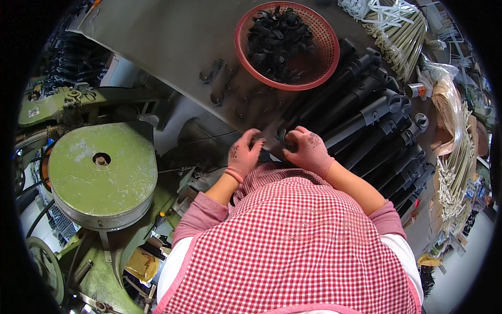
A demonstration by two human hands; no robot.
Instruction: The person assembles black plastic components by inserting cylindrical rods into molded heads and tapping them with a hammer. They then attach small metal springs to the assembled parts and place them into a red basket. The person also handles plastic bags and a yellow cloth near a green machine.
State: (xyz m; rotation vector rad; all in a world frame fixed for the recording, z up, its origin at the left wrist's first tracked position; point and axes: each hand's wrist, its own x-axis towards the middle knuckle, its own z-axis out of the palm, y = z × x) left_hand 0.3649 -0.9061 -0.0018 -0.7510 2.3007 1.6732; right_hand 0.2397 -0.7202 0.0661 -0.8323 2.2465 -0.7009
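Pinching dark curved part (282,135) at frame centre: right hand (308,149). Left hand (244,153) curled; hold unclear, blurred. Loose clips (216,98), upper centre, near table (167,47) edge: nudge could spill them.

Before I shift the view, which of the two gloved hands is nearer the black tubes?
The right hand, which is beside the stacked black tubes; the left hand is farther off, on the side toward the green machine.

Pink gloves (241,156) with dark printed marks cover the hands (309,150). The apron (293,256) is red-and-white checked with pink edging. White cloth (175,257) shows beside dusty-pink sleeves (200,217).
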